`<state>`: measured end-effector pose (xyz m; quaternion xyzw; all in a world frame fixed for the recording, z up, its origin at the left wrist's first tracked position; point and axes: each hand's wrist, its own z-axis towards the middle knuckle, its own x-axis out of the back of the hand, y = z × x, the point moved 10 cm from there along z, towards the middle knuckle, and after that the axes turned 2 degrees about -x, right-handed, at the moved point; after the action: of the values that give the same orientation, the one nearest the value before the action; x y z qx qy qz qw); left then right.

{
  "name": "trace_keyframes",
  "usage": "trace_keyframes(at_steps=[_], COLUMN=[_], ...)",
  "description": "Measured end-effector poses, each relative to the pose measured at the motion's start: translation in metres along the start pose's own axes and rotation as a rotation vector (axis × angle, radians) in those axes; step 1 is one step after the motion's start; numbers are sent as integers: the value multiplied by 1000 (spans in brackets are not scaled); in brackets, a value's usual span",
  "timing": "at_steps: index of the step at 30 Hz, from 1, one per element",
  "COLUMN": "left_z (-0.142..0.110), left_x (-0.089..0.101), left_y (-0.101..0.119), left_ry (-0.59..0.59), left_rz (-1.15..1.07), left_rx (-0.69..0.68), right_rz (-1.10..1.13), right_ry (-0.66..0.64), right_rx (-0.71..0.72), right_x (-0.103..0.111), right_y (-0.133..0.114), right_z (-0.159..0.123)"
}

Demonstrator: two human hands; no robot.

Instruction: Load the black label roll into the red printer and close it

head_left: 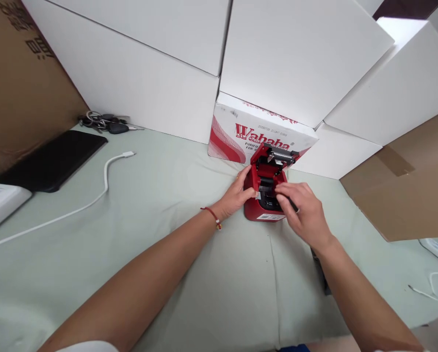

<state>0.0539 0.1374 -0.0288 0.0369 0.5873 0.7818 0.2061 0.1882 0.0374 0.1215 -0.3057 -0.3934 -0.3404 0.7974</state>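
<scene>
A small red label printer (250, 212) stands on the cloth with its lid (265, 150) tipped up, showing a dark roller and black parts inside. My left hand (238, 192) grips the printer's left side, thumb at the front rim and fingers along the wall. Over the right rim, my right hand (304, 209) is closed in a pinch, fingertips at the opening. A slim black stick-like tool (294, 204) sticks out of that hand; its kind and its tip are hidden. A small pale piece (258, 195) shows beside my left thumb.
Behind the printer stands a white and red Wahaha carton (229, 134), backed by stacked white boxes (160, 93). Left lie keys (112, 124), a black flat case (53, 161) and a white cable (106, 181). A brown box (405, 181) stands right. A dark object (322, 276) lies partly under my right forearm.
</scene>
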Motion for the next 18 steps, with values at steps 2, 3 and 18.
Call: trace_keyframes(at_steps=[2,3,18], left_z=[-1,-2,16], left_x=[-1,-2,35], left_y=[1,1,43], left_ry=[-18,-24,178], left_rz=[-23,-43,211], left_rx=[23,39,44], right_rz=[-56,-85,-144], right_ry=[97,117,388], right_rx=[56,64,-15], right_x=[4,1,-11], right_y=[-11,-14,-2], right_z=[-33,-46,-84])
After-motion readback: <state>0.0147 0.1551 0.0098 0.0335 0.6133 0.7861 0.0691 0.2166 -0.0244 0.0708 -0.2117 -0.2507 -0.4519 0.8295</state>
